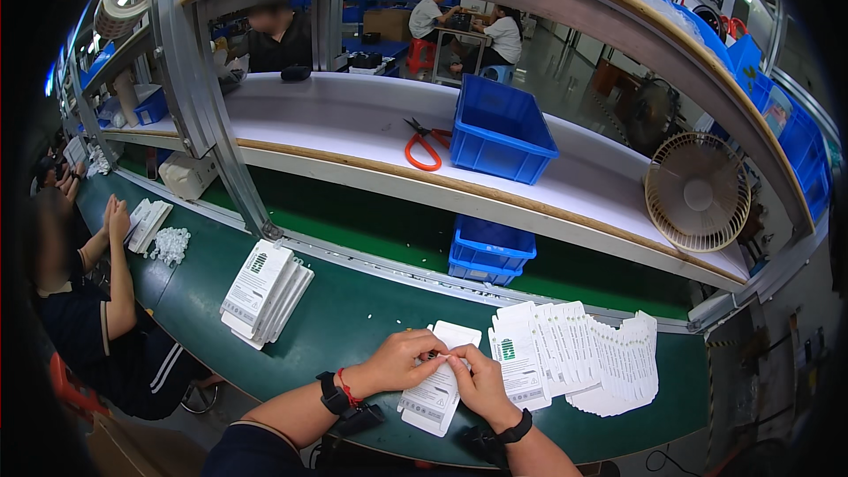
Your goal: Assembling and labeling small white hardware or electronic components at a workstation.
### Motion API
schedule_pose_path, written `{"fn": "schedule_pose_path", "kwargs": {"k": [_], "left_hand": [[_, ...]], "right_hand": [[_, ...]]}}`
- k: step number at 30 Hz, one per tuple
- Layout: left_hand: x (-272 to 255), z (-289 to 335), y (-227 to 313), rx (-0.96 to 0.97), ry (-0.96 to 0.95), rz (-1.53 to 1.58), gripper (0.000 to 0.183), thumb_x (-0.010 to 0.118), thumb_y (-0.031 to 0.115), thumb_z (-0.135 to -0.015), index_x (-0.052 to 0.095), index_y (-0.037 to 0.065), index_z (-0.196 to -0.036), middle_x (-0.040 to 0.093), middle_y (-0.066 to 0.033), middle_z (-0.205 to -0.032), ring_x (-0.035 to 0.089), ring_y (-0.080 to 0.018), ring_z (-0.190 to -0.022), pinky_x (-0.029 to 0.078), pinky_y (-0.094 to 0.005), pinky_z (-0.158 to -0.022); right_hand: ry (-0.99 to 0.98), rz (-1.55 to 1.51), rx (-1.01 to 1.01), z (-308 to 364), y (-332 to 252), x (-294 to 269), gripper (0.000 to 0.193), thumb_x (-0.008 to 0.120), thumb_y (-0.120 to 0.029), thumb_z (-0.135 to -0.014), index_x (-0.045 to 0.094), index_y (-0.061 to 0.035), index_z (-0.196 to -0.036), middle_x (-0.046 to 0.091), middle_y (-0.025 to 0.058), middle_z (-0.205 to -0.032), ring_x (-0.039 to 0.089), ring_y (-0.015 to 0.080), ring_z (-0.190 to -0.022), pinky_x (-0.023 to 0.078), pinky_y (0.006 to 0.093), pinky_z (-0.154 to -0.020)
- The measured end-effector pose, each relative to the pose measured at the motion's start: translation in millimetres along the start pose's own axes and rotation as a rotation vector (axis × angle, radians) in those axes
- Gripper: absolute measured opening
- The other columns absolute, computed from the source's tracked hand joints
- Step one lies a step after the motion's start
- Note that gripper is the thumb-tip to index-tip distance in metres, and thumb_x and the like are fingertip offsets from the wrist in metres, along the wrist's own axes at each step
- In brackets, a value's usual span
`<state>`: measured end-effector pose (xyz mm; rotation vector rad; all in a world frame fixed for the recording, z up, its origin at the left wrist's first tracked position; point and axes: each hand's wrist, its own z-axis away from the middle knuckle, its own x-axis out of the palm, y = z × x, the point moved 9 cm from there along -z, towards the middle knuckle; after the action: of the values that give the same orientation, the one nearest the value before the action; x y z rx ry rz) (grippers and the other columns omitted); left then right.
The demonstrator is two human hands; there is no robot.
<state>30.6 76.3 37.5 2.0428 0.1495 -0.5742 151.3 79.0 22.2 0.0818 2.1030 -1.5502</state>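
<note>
Fingertips together, my left hand (406, 361) and my right hand (480, 381) pinch at one spot over a flat white printed carton (429, 412). That carton lies on the green tabletop (344, 318) in front of me. Whatever sits between the fingertips is too small and covered to make out. Just right of my right hand, several similar flat cartons (519, 355) overlap in a row. They run on into a fanned pile (618, 367) of the same kind. A stack of flat white cartons (262, 293) stands further left.
Above the table a white shelf (353, 124) carries a blue bin (503, 132), red-handled cutters (423, 153) and a round fan (698, 193). Blue bins (491, 252) stand beneath it. At the left a co-worker (79, 291) sits near small white pieces (170, 246).
</note>
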Motion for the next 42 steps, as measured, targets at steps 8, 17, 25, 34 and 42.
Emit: {"fn": "schedule_pose_path", "kwargs": {"k": [8,17,25,34,42], "left_hand": [[-1.0,0.6,4.0,-0.006,-0.006,0.019,0.015,0.062,0.005,-0.076,0.063,0.003,-0.091,0.058,-0.0098,-0.076,0.057,-0.0215,-0.064,0.047,-0.0313,-0.057],[-0.7,-0.2,4.5,0.01,-0.024,0.045,0.02,0.057,0.003,-0.073,0.063,0.003,-0.092,0.058,-0.0101,-0.077,0.056,-0.0212,-0.063,0.047,-0.0314,-0.057],[-2.7,-0.9,5.0,-0.006,0.006,0.034,0.016,0.059,0.004,-0.074,0.064,0.003,-0.09,0.058,-0.0102,-0.077,0.057,-0.0211,-0.063,0.048,-0.031,-0.058],[-1.3,-0.4,4.6,-0.007,-0.004,0.009,0.015,0.058,0.002,-0.075,0.065,0.003,-0.088,0.061,-0.0099,-0.08,0.06,-0.0222,-0.066,0.049,-0.0312,-0.059],[-1.1,-0.7,6.1,0.02,-0.017,-0.018,0.019,0.054,-0.001,-0.073,0.065,0.005,-0.087,0.062,-0.0096,-0.079,0.059,-0.0255,-0.067,0.048,-0.0348,-0.061]], "right_hand": [[-0.004,0.004,0.005,0.5,-1.8,0.0,0.014,0.056,-0.014,-0.09,0.059,-0.0017,-0.094,0.064,0.0174,-0.076,0.064,0.0305,-0.065,0.048,0.034,-0.056],[0.003,0.006,0.001,-0.3,-2.1,-0.9,0.013,0.056,-0.014,-0.09,0.059,-0.0018,-0.093,0.064,0.0163,-0.075,0.064,0.029,-0.063,0.048,0.0334,-0.055],[0.008,-0.004,-0.004,-0.1,-1.5,-1.1,0.013,0.06,-0.015,-0.088,0.06,-0.0025,-0.093,0.063,0.0141,-0.071,0.061,0.0231,-0.055,0.045,0.0305,-0.051],[0.023,-0.012,-0.042,0.0,-2.3,-0.8,0.013,0.063,-0.015,-0.086,0.061,-0.0035,-0.091,0.063,0.0125,-0.069,0.058,0.0203,-0.05,0.043,0.0292,-0.047],[0.001,0.012,-0.018,0.2,-3.6,0.3,0.013,0.061,-0.015,-0.087,0.06,-0.0032,-0.091,0.064,0.0148,-0.072,0.062,0.0253,-0.055,0.045,0.0316,-0.049]]}}
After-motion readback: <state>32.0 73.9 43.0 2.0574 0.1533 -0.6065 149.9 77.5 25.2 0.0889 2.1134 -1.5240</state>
